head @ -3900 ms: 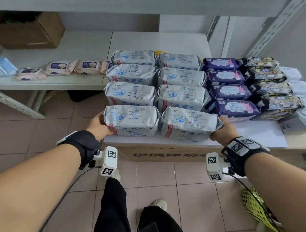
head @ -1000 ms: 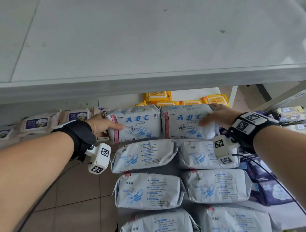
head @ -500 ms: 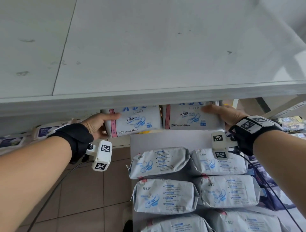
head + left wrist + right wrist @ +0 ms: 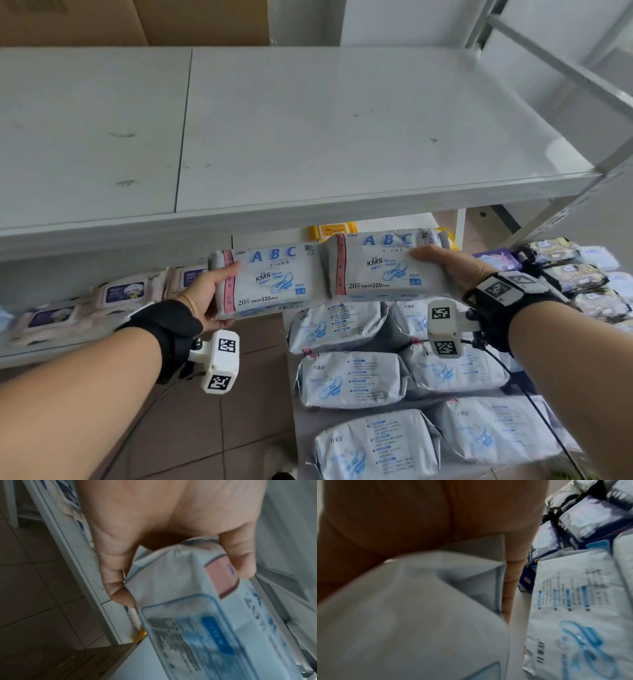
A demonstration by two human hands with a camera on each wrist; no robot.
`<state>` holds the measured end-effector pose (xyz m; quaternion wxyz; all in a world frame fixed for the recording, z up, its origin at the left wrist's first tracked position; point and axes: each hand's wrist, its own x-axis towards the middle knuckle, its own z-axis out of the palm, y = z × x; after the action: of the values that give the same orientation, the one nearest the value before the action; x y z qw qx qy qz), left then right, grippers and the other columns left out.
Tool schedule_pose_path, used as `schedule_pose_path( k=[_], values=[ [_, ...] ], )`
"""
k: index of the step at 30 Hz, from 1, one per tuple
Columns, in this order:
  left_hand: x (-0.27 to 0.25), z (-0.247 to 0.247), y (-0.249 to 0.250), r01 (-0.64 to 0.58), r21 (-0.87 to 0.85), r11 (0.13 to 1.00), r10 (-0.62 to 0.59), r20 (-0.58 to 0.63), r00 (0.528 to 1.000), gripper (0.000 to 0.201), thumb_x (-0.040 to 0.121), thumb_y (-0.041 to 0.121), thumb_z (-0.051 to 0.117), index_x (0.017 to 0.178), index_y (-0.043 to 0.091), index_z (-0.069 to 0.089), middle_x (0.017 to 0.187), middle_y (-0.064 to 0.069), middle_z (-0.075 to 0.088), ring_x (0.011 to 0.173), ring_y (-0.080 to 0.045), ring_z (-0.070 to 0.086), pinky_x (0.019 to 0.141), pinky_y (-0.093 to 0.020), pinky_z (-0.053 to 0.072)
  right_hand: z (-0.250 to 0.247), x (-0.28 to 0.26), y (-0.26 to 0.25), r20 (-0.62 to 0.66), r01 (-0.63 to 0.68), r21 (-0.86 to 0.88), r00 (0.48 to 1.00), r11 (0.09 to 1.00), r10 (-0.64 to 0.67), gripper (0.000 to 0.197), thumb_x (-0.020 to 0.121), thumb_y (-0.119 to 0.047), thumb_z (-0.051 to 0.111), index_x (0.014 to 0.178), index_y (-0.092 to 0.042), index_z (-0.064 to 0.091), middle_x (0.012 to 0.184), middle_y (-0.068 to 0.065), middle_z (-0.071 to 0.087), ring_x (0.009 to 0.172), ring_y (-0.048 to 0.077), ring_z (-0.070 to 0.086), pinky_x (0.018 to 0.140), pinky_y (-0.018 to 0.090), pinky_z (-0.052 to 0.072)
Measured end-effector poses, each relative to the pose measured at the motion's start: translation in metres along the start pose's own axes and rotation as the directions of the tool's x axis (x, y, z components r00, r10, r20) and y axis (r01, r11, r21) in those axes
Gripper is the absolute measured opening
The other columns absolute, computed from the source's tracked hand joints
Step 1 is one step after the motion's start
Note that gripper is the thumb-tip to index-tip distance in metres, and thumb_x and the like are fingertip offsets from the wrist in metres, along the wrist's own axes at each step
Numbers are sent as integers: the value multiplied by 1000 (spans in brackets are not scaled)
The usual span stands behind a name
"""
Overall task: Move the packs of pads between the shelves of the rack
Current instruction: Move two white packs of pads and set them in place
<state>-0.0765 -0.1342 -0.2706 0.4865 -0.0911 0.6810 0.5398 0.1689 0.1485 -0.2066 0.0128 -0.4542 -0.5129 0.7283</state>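
Note:
I hold two white "ABC" packs of pads side by side in the air, just below the front edge of the bare upper shelf [image 4: 308, 137]. My left hand [image 4: 209, 294] grips the left pack [image 4: 270, 277] by its left end, thumb on the front face. The left wrist view shows that pack [image 4: 197, 608] pinched between the thumb and fingers [image 4: 118, 577]. My right hand [image 4: 448, 263] grips the right pack [image 4: 376, 263] at its right end; the same pack [image 4: 402, 615] fills the right wrist view under the palm. Several more white packs [image 4: 349, 377] lie on the lower shelf.
Dark purple and black packs [image 4: 568, 270] sit at the right of the lower shelf. Wipes packs [image 4: 123, 291] lie on a low shelf at the left, yellow ones [image 4: 332, 229] behind. A slanted rack post [image 4: 561, 68] rises at right. Tiled floor [image 4: 191, 428] lies below.
Both hands have lifted their packs from the lower shelf up to the upper shelf's front edge. Since half a second ago the packs came out from under that edge and my view rose.

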Motion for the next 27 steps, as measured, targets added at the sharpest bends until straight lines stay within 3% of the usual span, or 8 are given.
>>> schedule_pose_path(
  k=[4, 8, 12, 15, 18, 20, 23, 27],
  values=[
    [-36, -5, -18, -9, -1, 1000, 9, 11, 1000, 30, 77, 44, 66, 76, 14, 65, 74, -11, 66, 67, -26, 57, 61, -28, 42, 5, -37, 3, 37, 23, -19, 999, 1000, -22, 50, 68, -19, 63, 116, -6, 54, 103, 18, 66, 72, 27, 70, 58, 37, 60],
    [-78, -13, -30, -86, -54, 995, 87, 15, 996, 31, 78, 45, 64, 81, 14, 67, 72, -11, 69, 68, -27, 59, 61, -30, 44, 10, -78, 1, 50, 112, -7, 993, 994, -112, 51, 72, -19, 63, 120, -5, 51, 103, 17, 67, 75, 28, 69, 56, 36, 60],
    [-119, -15, -33, -175, -158, 972, 182, 28, 983, 32, 81, 47, 61, 85, 15, 67, 73, -10, 71, 70, -29, 59, 60, -33, 46, 13, -125, -1, 102, 243, 159, 960, 957, -260, 23, 88, -17, 52, 108, -5, 52, 84, 10, 74, 66, 22, 72, 54, 29, 59],
    [-152, -8, -32, -220, -258, 941, 234, 23, 972, 31, 82, 45, 62, 89, 15, 66, 85, -11, 66, 77, -30, 57, 64, -35, 48, 32, -162, -13, 158, 320, 293, 913, 901, -375, 30, 96, -21, 39, 118, -6, 53, 85, 7, 74, 67, 18, 71, 61, 28, 60],
    [-182, 2, -25, -268, -353, 896, 296, 25, 955, 33, 85, 43, 60, 100, 14, 63, 101, -13, 63, 98, -32, 57, 90, -50, 48, 61, -191, -24, 220, 355, 370, 864, 858, -453, 35, 97, -22, 36, 126, -6, 48, 88, 7, 72, 65, 16, 71, 60, 26, 59],
    [-204, 5, -17, -325, -375, 868, 345, -15, 939, 33, 86, 42, 60, 99, 12, 62, 101, -13, 63, 100, -31, 57, 100, -49, 42, 80, -208, -30, 285, 335, 406, 837, 850, -466, 37, 98, -25, 33, 125, -6, 48, 87, 8, 73, 66, 17, 71, 56, 27, 59],
    [-233, 3, -4, -399, -406, 822, 408, -70, 910, 28, 87, 42, 61, 91, 14, 61, 92, -9, 64, 86, -26, 58, 89, -42, 45, 106, -229, -36, 342, 336, 413, 805, 847, -486, 42, 98, -28, 33, 131, -7, 46, 108, 11, 68, 74, 19, 70, 58, 31, 59],
    [-263, -16, 11, -452, -436, 778, 456, -103, 884, 32, 86, 42, 62, 100, 14, 59, 99, -10, 64, 94, -27, 58, 89, -42, 46, 131, -241, -45, 365, 334, 441, 781, 833, -506, 49, 97, -31, 39, 142, -9, 40, 135, 15, 53, 91, 23, 63, 66, 35, 59]
  ],
)
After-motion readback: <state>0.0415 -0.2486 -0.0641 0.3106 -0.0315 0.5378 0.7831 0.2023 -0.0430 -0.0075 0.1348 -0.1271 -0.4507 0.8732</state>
